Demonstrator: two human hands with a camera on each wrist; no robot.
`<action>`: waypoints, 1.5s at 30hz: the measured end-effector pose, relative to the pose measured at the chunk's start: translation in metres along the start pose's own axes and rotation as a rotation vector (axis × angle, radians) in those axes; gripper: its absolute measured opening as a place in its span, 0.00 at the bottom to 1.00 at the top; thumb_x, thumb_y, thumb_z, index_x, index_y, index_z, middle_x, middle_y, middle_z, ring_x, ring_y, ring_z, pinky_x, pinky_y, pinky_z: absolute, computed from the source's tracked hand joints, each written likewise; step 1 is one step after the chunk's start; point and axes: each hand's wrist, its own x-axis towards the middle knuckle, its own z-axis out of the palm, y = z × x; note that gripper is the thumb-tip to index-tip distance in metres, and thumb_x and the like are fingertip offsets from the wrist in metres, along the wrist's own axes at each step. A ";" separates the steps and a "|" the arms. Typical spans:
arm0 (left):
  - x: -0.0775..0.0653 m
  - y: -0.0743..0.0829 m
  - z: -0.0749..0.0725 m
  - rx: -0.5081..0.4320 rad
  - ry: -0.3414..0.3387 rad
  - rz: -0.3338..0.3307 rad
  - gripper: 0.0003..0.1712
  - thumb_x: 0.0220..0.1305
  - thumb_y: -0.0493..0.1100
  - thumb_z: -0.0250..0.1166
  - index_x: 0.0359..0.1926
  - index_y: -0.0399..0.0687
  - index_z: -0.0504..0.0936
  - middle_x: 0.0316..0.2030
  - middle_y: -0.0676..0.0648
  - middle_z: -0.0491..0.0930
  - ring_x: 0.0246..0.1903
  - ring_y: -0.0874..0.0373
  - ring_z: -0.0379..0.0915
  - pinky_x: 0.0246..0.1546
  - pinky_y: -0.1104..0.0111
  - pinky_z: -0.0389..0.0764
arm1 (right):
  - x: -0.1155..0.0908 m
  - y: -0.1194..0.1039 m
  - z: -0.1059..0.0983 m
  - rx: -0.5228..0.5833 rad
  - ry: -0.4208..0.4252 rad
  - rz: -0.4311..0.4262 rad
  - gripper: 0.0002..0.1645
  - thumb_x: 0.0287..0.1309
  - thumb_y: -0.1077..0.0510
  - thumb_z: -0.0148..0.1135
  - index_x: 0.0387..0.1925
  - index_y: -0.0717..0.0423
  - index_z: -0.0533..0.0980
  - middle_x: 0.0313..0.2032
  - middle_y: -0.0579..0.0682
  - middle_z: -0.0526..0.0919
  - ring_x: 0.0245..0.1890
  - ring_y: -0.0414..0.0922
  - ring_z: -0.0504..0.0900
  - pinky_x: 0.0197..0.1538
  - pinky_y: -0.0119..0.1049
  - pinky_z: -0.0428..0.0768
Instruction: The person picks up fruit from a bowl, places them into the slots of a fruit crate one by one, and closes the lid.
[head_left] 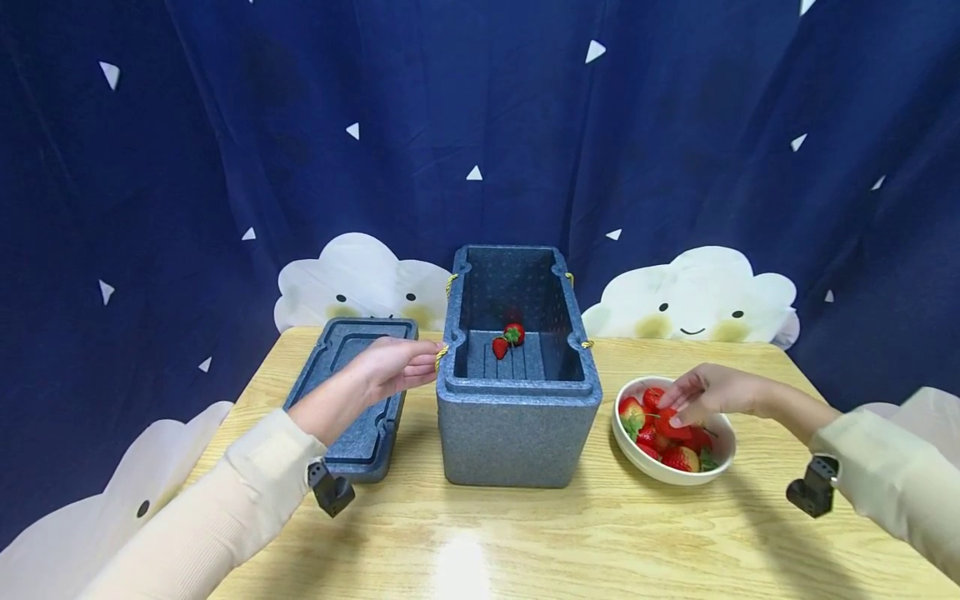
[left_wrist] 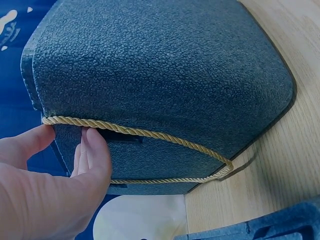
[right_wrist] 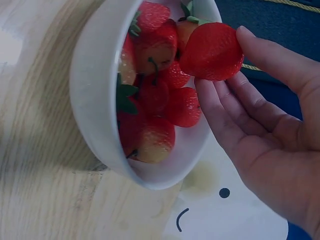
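My right hand, over the white bowl, pinches a red strawberry between thumb and fingertips. Several more strawberries and a cherry with a stem fill the bowl below it. On the left, my left hand rests with nearly straight fingers against the side of the blue-grey foam box, by its yellow rope handle. The box stands uncovered, with a larger strawberry and a smaller one on its floor.
The box's lid lies on the wooden table left of the box, under my left forearm. A dark blue curtain hangs behind, and white cloud shapes with faces stand along the table's back edge.
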 end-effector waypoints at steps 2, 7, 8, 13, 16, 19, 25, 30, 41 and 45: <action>0.000 0.000 0.000 -0.003 0.001 0.000 0.27 0.68 0.40 0.58 0.64 0.31 0.66 0.51 0.42 0.80 0.36 0.65 0.80 0.66 0.61 0.74 | 0.000 -0.002 -0.002 -0.006 0.002 -0.001 0.26 0.53 0.60 0.68 0.49 0.74 0.75 0.39 0.50 0.85 0.37 0.34 0.80 0.42 0.26 0.83; 0.000 -0.001 -0.001 -0.006 0.000 0.002 0.28 0.68 0.40 0.58 0.64 0.31 0.65 0.53 0.42 0.79 0.35 0.65 0.81 0.64 0.62 0.75 | 0.000 -0.008 -0.008 -0.011 0.002 -0.011 0.26 0.53 0.60 0.67 0.50 0.75 0.74 0.39 0.50 0.85 0.36 0.34 0.80 0.43 0.26 0.83; 0.000 -0.001 -0.001 -0.006 -0.001 0.003 0.28 0.68 0.40 0.58 0.64 0.31 0.65 0.52 0.42 0.80 0.35 0.65 0.81 0.64 0.62 0.75 | 0.000 -0.009 -0.009 -0.005 0.001 -0.015 0.26 0.53 0.60 0.67 0.50 0.75 0.74 0.39 0.50 0.85 0.36 0.33 0.81 0.43 0.25 0.83; 0.000 -0.001 -0.001 -0.009 0.000 0.001 0.28 0.68 0.40 0.58 0.64 0.32 0.65 0.51 0.43 0.79 0.35 0.65 0.81 0.64 0.62 0.75 | 0.000 -0.016 -0.016 -0.003 -0.002 -0.038 0.27 0.55 0.61 0.66 0.51 0.77 0.72 0.40 0.51 0.86 0.37 0.33 0.82 0.45 0.24 0.82; 0.000 -0.001 0.000 -0.012 0.001 0.000 0.28 0.68 0.40 0.58 0.64 0.32 0.66 0.51 0.43 0.79 0.35 0.65 0.81 0.64 0.62 0.75 | -0.001 -0.020 -0.020 -0.009 0.011 -0.034 0.27 0.55 0.60 0.65 0.53 0.75 0.72 0.41 0.53 0.86 0.37 0.34 0.83 0.46 0.26 0.83; 0.000 -0.001 0.000 -0.011 0.000 -0.001 0.27 0.68 0.40 0.58 0.64 0.32 0.66 0.50 0.43 0.80 0.35 0.65 0.81 0.65 0.61 0.75 | 0.000 -0.024 -0.023 -0.017 0.028 -0.035 0.28 0.55 0.60 0.65 0.53 0.74 0.72 0.43 0.55 0.86 0.38 0.35 0.83 0.47 0.25 0.81; 0.000 -0.001 0.000 -0.021 -0.004 -0.004 0.27 0.68 0.39 0.58 0.64 0.32 0.66 0.42 0.47 0.82 0.34 0.65 0.81 0.68 0.59 0.71 | 0.000 -0.034 -0.027 -0.035 0.064 -0.042 0.28 0.55 0.59 0.65 0.54 0.73 0.72 0.44 0.56 0.85 0.38 0.35 0.82 0.48 0.22 0.80; 0.000 0.000 0.000 -0.009 -0.006 -0.002 0.26 0.67 0.40 0.59 0.62 0.31 0.68 0.37 0.50 0.83 0.34 0.66 0.81 0.67 0.60 0.72 | 0.002 -0.041 -0.032 -0.055 0.091 -0.034 0.29 0.56 0.58 0.65 0.55 0.71 0.72 0.44 0.55 0.86 0.39 0.36 0.82 0.48 0.23 0.80; -0.001 0.001 0.000 -0.020 -0.002 -0.001 0.27 0.68 0.39 0.58 0.63 0.31 0.67 0.40 0.48 0.84 0.34 0.66 0.81 0.65 0.61 0.74 | 0.004 -0.056 -0.040 -0.092 0.158 -0.057 0.28 0.55 0.58 0.66 0.55 0.70 0.74 0.45 0.56 0.86 0.39 0.36 0.82 0.48 0.24 0.81; 0.000 0.000 0.000 -0.023 0.006 -0.004 0.27 0.68 0.39 0.57 0.64 0.32 0.65 0.56 0.39 0.78 0.36 0.64 0.81 0.65 0.61 0.74 | 0.004 -0.061 -0.042 -0.117 0.177 -0.055 0.28 0.54 0.56 0.67 0.54 0.68 0.74 0.43 0.55 0.86 0.39 0.38 0.82 0.48 0.27 0.81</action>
